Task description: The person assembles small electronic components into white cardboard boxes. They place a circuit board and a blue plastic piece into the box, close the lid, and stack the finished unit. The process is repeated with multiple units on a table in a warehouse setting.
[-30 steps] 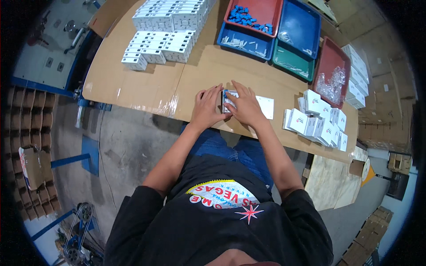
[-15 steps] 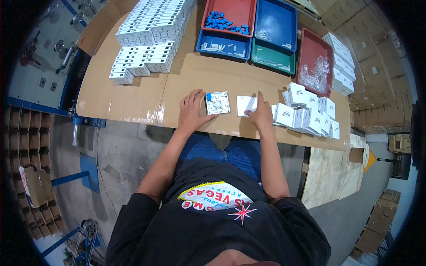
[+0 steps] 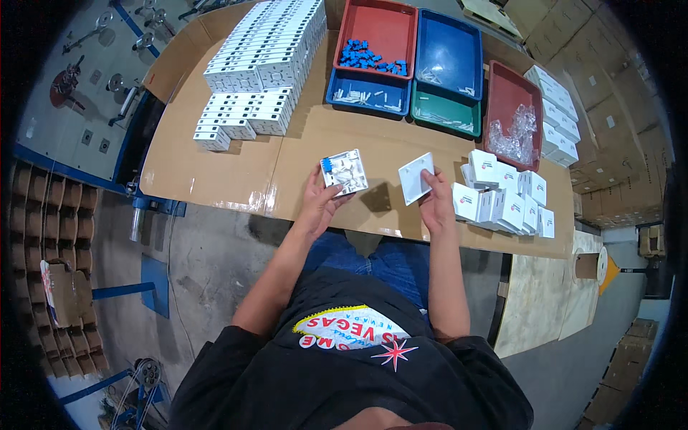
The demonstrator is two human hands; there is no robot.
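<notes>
My left hand (image 3: 319,203) grips a square white plastic housing (image 3: 347,174) by its lower left side, lifted off the cardboard-covered table. Its inside faces up, with white parts and a blue piece (image 3: 327,165) in one corner. In my right hand (image 3: 436,199) is a flat white square cover (image 3: 415,178), held tilted by its right edge between thumb and fingers. The housing and the cover are apart, with a gap between them. To the right of my right hand lies a pile of closed white square units (image 3: 506,193) with small printing.
Tall stacks of white housings (image 3: 261,68) stand at the far left of the table (image 3: 236,172). Trays along the back hold blue pieces (image 3: 362,56), small white parts (image 3: 369,96) and clear plastic pieces (image 3: 516,136). White boxes (image 3: 555,115) are stacked at the right edge.
Both hands have lifted what they touched: the housing rises off the table in my left hand, and the cover is picked up and tilted in my right. The view has shifted slightly.
</notes>
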